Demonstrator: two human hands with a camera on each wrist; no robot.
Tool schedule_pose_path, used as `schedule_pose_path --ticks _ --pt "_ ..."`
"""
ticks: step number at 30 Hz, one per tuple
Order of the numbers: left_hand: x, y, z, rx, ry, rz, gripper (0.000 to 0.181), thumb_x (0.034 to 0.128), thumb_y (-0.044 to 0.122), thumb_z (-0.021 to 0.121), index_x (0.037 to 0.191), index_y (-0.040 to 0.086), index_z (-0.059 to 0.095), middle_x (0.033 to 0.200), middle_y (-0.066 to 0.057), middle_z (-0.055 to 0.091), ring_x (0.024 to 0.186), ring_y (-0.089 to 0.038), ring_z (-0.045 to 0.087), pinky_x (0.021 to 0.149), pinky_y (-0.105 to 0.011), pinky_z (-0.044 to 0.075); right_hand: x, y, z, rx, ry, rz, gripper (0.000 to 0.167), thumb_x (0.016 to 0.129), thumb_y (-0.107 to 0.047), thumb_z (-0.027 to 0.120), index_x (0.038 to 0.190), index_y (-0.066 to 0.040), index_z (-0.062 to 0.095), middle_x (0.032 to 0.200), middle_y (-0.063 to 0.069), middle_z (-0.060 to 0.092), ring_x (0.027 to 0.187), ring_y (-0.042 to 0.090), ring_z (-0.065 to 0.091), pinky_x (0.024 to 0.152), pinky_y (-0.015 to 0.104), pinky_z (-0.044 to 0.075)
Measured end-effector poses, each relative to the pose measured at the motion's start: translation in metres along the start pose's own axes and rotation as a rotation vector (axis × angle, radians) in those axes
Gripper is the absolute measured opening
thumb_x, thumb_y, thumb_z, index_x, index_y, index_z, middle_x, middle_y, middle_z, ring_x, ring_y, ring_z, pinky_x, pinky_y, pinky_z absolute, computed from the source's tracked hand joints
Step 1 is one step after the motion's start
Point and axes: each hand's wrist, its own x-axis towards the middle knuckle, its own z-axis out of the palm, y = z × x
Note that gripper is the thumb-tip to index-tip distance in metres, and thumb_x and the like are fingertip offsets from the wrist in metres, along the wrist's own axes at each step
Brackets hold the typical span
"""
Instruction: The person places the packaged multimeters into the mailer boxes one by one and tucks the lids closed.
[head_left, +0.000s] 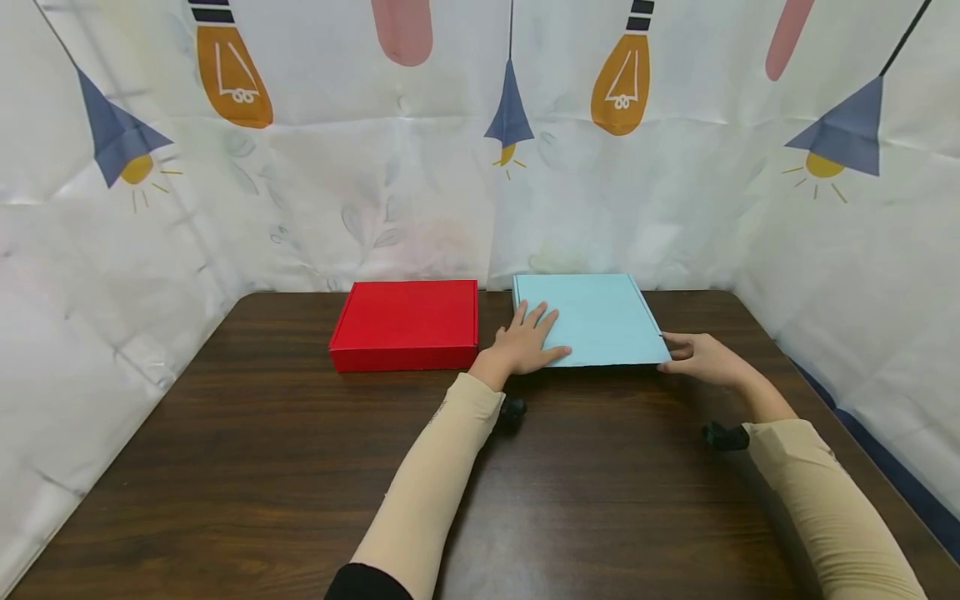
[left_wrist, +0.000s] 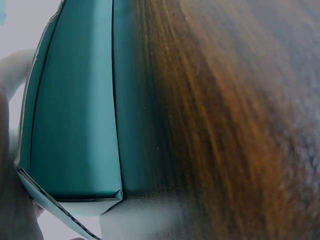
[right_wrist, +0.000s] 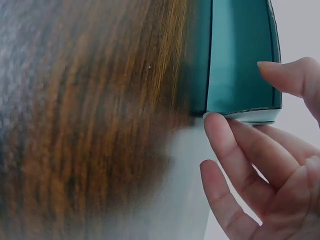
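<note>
A light blue cardboard box (head_left: 592, 315) lies flat at the back of the table, right of centre. My left hand (head_left: 525, 342) rests spread on the lid's front left corner, fingers straight. At the front right corner my right hand (head_left: 705, 360) holds the box, its thumb on the front and its fingers against the side. The right wrist view shows these fingers (right_wrist: 240, 145) around the corner. In the left wrist view the box's front face (left_wrist: 75, 115) is seen close up, with a lid edge standing slightly out at the corner.
A red box (head_left: 412, 321) lies to the left, a small gap away from the light blue one. Both stand near the back edge of the dark wooden table (head_left: 262, 467). A patterned white cloth (head_left: 315, 183) hangs behind and at both sides.
</note>
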Motion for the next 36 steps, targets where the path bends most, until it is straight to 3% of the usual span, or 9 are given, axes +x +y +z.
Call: schedule_pose_path --ticks 8,14,26,31,36 --pt "0.000 0.001 -0.001 0.001 -0.001 0.000 0.081 0.1035 0.060 0.043 0.167 0.023 0.009 0.173 -0.002 0.001 0.156 -0.029 -0.009 0.118 -0.063 0.022 0.001 0.002 0.000 0.003 -0.002 -0.023 0.076 0.101 -0.012 0.066 0.154 0.018 0.020 0.138 0.038 0.051 0.129 0.051 0.051 0.103 0.067 0.040" --pt "0.000 0.003 0.001 0.013 -0.008 0.000 0.082 0.1031 0.060 0.043 0.167 0.023 0.009 0.173 -0.001 0.001 0.156 -0.029 -0.009 0.118 -0.062 0.022 -0.002 0.001 -0.001 0.021 -0.016 0.010 0.080 0.100 -0.013 0.068 0.155 0.016 0.018 0.140 0.040 0.049 0.132 0.055 0.047 0.103 0.070 0.039" --pt "-0.005 0.002 -0.001 -0.005 0.015 -0.006 0.082 0.1024 0.058 0.048 0.167 0.025 0.010 0.173 -0.004 0.002 0.157 -0.030 -0.006 0.119 -0.062 0.020 0.003 -0.004 -0.006 0.072 -0.078 0.028 0.090 0.099 -0.018 0.070 0.161 0.007 0.009 0.148 0.039 0.041 0.137 0.054 0.041 0.106 0.068 0.038" --pt "-0.009 0.003 -0.003 0.004 0.000 -0.006 0.079 0.1024 0.056 0.050 0.166 0.025 0.014 0.172 -0.006 0.003 0.157 -0.030 -0.005 0.120 -0.062 0.018 0.005 -0.005 -0.010 0.032 -0.087 0.020 0.094 0.100 -0.024 0.069 0.162 0.002 0.004 0.155 0.041 0.027 0.137 0.054 0.040 0.102 0.064 0.044" --pt "-0.016 0.006 -0.005 0.046 -0.014 0.008 0.079 0.1026 0.054 0.052 0.166 0.022 0.017 0.172 -0.007 0.006 0.157 -0.030 -0.001 0.120 -0.061 0.019 0.008 -0.004 -0.013 0.089 -0.102 -0.014 0.092 0.101 -0.017 0.067 0.164 -0.005 0.001 0.159 0.040 0.015 0.135 0.055 0.044 0.100 0.060 0.048"
